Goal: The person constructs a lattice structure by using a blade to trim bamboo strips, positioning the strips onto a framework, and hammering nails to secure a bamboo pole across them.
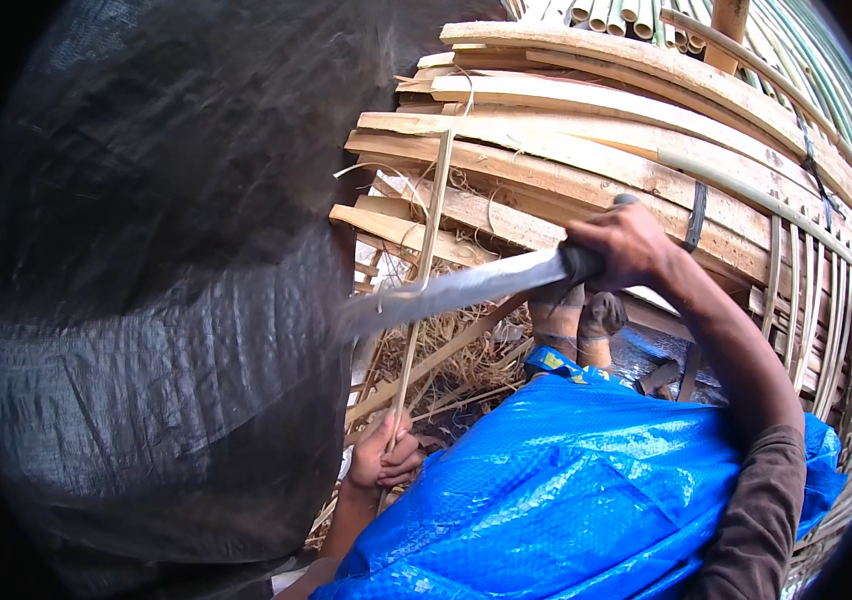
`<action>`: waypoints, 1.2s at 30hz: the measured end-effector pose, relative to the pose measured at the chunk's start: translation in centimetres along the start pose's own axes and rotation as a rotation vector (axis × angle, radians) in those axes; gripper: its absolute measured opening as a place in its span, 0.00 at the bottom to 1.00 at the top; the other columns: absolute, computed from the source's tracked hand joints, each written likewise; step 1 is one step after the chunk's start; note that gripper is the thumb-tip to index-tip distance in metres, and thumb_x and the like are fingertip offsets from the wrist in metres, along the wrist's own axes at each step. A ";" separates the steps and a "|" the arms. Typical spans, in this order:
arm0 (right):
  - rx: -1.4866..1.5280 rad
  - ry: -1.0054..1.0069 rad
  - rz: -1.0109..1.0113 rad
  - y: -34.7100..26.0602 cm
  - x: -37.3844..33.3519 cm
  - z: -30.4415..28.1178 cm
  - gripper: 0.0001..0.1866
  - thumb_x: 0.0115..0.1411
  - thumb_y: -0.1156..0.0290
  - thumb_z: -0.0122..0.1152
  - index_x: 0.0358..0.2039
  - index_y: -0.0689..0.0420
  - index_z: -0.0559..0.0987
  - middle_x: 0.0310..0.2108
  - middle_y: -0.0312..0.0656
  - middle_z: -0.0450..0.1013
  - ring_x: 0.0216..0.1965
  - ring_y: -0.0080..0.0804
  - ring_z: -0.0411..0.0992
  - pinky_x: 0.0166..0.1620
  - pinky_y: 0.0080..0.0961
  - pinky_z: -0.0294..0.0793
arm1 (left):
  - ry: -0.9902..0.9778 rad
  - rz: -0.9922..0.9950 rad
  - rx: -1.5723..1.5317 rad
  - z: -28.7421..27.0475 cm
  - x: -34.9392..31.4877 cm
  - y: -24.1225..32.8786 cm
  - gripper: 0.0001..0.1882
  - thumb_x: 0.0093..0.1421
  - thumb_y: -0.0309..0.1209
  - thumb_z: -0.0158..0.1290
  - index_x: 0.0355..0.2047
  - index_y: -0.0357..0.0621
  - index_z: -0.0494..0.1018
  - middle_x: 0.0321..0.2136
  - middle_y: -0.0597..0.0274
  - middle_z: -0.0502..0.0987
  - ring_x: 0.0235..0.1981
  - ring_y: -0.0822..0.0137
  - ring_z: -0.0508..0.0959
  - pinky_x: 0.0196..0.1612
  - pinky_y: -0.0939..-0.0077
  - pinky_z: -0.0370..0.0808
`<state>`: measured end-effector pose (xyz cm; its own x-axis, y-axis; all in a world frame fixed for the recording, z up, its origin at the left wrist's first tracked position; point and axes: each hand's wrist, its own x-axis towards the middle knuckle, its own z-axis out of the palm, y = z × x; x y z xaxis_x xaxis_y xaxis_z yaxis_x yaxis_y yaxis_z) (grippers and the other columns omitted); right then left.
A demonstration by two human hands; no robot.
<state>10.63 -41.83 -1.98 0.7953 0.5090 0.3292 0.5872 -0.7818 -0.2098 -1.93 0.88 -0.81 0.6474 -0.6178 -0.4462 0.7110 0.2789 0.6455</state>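
Note:
My right hand is closed around the dark handle of a machete. Its long pale blade points left and is smeared by motion toward the tip. Lower down, my left hand is wrapped round the bottom part of a thin bamboo strip, which stands steeply and leans slightly right at its top. The blade crosses the strip at about mid-length, where a thin curled sliver shows; whether the edge bites into it I cannot tell. A blue plastic sheet covers my lap.
Sawn planks are stacked ahead, with bamboo poles behind them. A black tarpaulin hangs along the left, close to the blade's tip. Shavings litter the ground beneath. A slatted bamboo panel stands at the right.

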 end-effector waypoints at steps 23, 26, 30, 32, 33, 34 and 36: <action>-0.047 0.026 0.208 1.9 -1.9 0.3 0.19 0.39 0.63 0.69 0.34 0.45 0.73 0.17 0.40 0.74 0.17 0.44 0.73 0.21 0.42 0.70 | 0.182 0.053 0.187 -5.1 -0.4 -8.4 0.21 0.73 0.49 0.35 0.31 0.46 0.62 0.14 0.74 0.60 0.08 0.81 0.53 0.11 0.85 0.48; 0.042 -0.071 0.089 -2.2 -0.5 1.5 0.17 0.45 0.59 0.67 0.36 0.43 0.72 0.16 0.36 0.71 0.16 0.37 0.72 0.17 0.37 0.67 | 0.182 -0.157 0.125 -0.8 0.1 -4.1 0.21 0.73 0.49 0.35 0.31 0.47 0.62 0.14 0.75 0.59 0.09 0.82 0.54 0.12 0.85 0.47; 0.086 -0.078 -0.212 -5.0 0.9 2.4 0.18 0.41 0.65 0.66 0.35 0.44 0.74 0.20 0.31 0.73 0.21 0.34 0.74 0.23 0.38 0.71 | 0.130 -0.069 0.182 -4.1 -0.9 -6.3 0.20 0.73 0.49 0.35 0.30 0.47 0.61 0.13 0.75 0.59 0.08 0.82 0.53 0.11 0.85 0.48; 0.076 -0.031 0.130 -1.1 0.6 2.6 0.12 0.49 0.63 0.64 0.35 0.42 0.75 0.18 0.37 0.73 0.17 0.37 0.74 0.20 0.38 0.71 | 0.152 -0.070 0.062 -4.1 -2.7 -6.8 0.21 0.73 0.49 0.35 0.31 0.47 0.61 0.12 0.74 0.57 0.07 0.80 0.51 0.10 0.84 0.48; -0.045 0.008 0.387 2.7 -0.6 3.1 0.12 0.51 0.64 0.65 0.38 0.45 0.77 0.19 0.40 0.75 0.18 0.39 0.74 0.20 0.37 0.72 | 0.127 -0.089 0.052 -2.8 -3.1 -5.5 0.21 0.73 0.49 0.35 0.31 0.47 0.61 0.12 0.74 0.56 0.06 0.80 0.51 0.09 0.84 0.48; -0.071 -0.024 0.585 4.3 -0.8 1.3 0.12 0.51 0.66 0.65 0.38 0.49 0.77 0.20 0.44 0.76 0.20 0.41 0.76 0.21 0.37 0.74 | 0.100 -0.055 -0.023 -2.8 -3.8 -5.4 0.20 0.73 0.49 0.35 0.31 0.48 0.61 0.12 0.74 0.56 0.06 0.80 0.51 0.09 0.85 0.48; -0.015 0.152 0.719 6.8 -2.1 -0.7 0.13 0.49 0.69 0.65 0.37 0.54 0.77 0.22 0.50 0.77 0.22 0.44 0.77 0.26 0.41 0.75 | 0.066 0.002 -0.162 -3.0 -4.8 -5.2 0.20 0.73 0.49 0.34 0.32 0.48 0.62 0.12 0.73 0.54 0.07 0.80 0.51 0.08 0.86 0.48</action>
<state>12.89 -48.50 -3.41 0.9530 -0.1862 0.2390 -0.0747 -0.9090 -0.4101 -7.89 4.62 -3.92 0.6618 -0.5686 -0.4885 0.7411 0.3983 0.5404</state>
